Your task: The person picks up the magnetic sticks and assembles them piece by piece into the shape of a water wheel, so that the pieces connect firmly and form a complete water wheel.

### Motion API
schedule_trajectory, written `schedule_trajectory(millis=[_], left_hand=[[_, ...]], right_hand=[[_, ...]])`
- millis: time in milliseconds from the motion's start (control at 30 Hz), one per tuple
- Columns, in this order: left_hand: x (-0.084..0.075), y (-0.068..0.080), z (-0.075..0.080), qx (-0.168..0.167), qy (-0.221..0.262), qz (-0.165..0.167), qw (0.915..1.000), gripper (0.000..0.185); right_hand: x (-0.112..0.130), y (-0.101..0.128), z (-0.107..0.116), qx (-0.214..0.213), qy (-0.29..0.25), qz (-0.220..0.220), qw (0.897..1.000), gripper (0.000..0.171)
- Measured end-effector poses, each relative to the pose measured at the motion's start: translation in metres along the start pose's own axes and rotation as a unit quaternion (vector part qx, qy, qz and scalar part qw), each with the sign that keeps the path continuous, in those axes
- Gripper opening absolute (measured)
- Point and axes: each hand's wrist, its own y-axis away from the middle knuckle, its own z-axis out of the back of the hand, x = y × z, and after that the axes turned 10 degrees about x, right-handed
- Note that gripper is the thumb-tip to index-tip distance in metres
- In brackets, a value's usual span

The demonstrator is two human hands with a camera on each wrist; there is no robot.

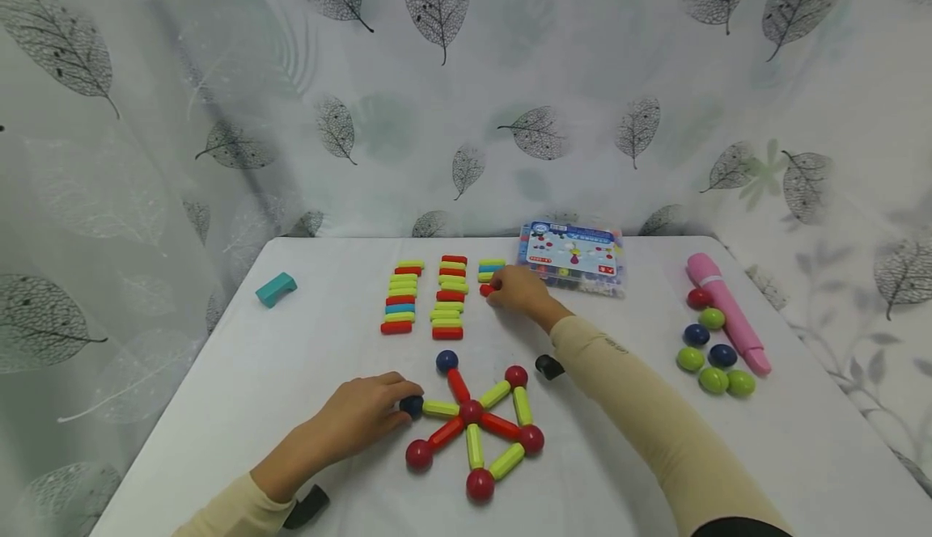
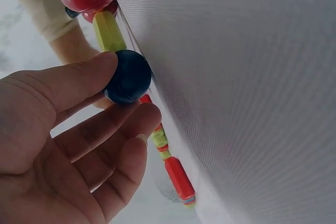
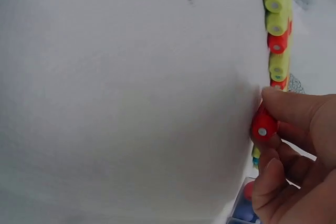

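Right hand (image 1: 514,289) pinching red stick (image 3: 264,125) beside the stick rows (image 1: 425,298): lift straight; left hand (image 1: 362,417) gripping dark blue ball (image 2: 127,76), steadying.

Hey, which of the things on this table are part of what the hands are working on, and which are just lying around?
In use:
star model
blue ball, held by left hand
red stick, pinched by right hand
stick rows
loose balls

Lying about:
teal block
pink case
box
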Motion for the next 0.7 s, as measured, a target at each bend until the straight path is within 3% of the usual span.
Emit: schedule_trajectory(millis=[200,467,700], left_hand=[[-0.001,0.0,0.001,0.005,0.005,0.003,1.0,0.04],[-0.002,-0.012,0.005,0.011,0.043,0.016,0.9989,0.042],[-0.002,-0.025,0.003,0.009,0.092,0.033,0.9952,0.056]], right_hand=[[-0.002,0.008,0.004,0.038,-0.078,0.028,0.996,0.031],[-0.001,0.041,0.007,0.13,-0.172,0.058,0.975,0.028],[-0.007,0.063,-0.003,0.202,-0.171,0.069,0.962,0.024]])
